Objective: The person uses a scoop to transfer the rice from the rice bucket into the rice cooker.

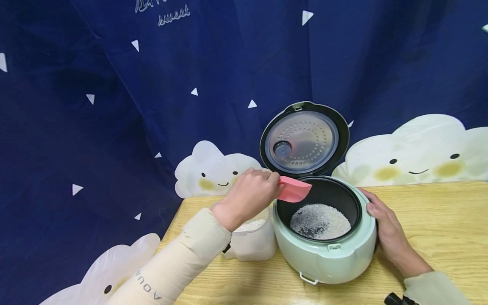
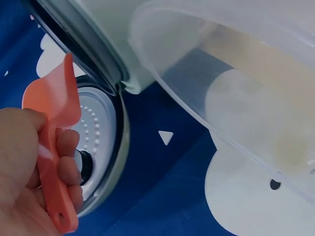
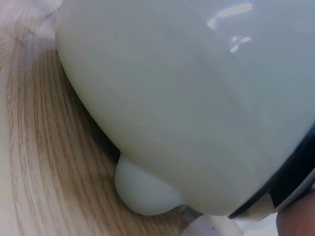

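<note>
Rice (image 1: 335,223) in cooker (image 1: 324,264) (and in tub (image 1: 254,246))

- On my feed I see a curtained-off spot; home or studio, I can't tell.
- Navy cloud-print fabric (image 1: 228,55) backs it.
- A wood-grain surface (image 1: 450,228) carries a household rice cooker (image 1: 324,260).

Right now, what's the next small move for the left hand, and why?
Probably swing the left hand and its pink scoop over to the whitish container. The scoop looks empty over the black pot, rice shows in the container, and the pot's dark floor shows through the rice there, so another scoopful seems reasonable.
</note>
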Tool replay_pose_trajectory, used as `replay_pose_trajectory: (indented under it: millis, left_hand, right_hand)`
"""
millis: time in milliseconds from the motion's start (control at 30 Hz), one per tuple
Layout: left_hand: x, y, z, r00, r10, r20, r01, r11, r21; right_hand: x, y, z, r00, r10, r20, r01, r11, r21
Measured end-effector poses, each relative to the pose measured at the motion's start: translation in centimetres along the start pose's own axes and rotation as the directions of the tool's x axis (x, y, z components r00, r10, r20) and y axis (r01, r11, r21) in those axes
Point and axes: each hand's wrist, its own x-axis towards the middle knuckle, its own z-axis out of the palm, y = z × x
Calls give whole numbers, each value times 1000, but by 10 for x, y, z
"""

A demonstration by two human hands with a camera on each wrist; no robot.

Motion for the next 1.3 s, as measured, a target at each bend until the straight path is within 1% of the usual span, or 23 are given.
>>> replay_pose_trajectory:
  millis: [100, 200, 300, 333, 433, 533, 633, 700, 767, 867, 1000, 1100, 1200, 1300]
  left_hand:
    - [-6, -4, 0, 1000, -9, 1, 9, 1000, -1]
    - [-12, -9, 0, 1000, -22, 16, 22, 1000, 5]
    - [-17, -15, -2, 998, -43, 36, 43, 999, 3]
    - [-19, -18, -2, 998, -49, 40, 49, 999, 3]
    - [-27, -25, -3, 996, -73, 51, 73, 997, -4]
    - [-38, -33, -2, 993, -111, 46, 112, 993, -24]
    - [-51, -40, -1, 987, -159, 30, 160, 986, -45]
    - [-59, -45, 1, 983, -181, 22, 182, 982, -41]
    - [-68, -48, 3, 979, -201, 29, 202, 979, -29]
    - [-79, -52, 5, 973, -224, 55, 225, 974, -13]
    - [-94, -56, 7, 966, -245, 83, 247, 969, -7]
    - [-104, -59, 9, 961, -253, 109, 255, 967, -2]
    - [-111, -60, 10, 953, -261, 155, 265, 964, -2]
    - [-116, -62, 12, 946, -263, 188, 268, 963, -1]
  right_hand:
    - [1, -2, -3, 1000, 7, 26, -6, 1000, -18]
    - [1, -2, -5, 998, 34, 55, -35, 999, 10]
    - [1, -3, -7, 996, 61, 63, -63, 998, 30]
    - [1, -3, -8, 996, 67, 61, -68, 997, 27]
    - [0, -4, -8, 996, 71, 56, -70, 997, -30]
    - [2, -6, -7, 996, 61, 61, -56, 995, -80]
    - [3, -7, -6, 996, 53, 70, -46, 994, -97]
    - [2, -6, -5, 997, 46, 69, -39, 994, -100]
    - [2, -6, -5, 997, 40, 69, -33, 994, -103]
    - [2, -7, -5, 996, 42, 80, -32, 991, -127]
    - [3, -7, -6, 992, 67, 103, -51, 987, -154]
    - [4, -7, -4, 991, 79, 108, -64, 988, -137]
    - [4, -8, -3, 991, 83, 104, -69, 989, -131]
    - [5, -9, -1, 992, 73, 99, -60, 989, -132]
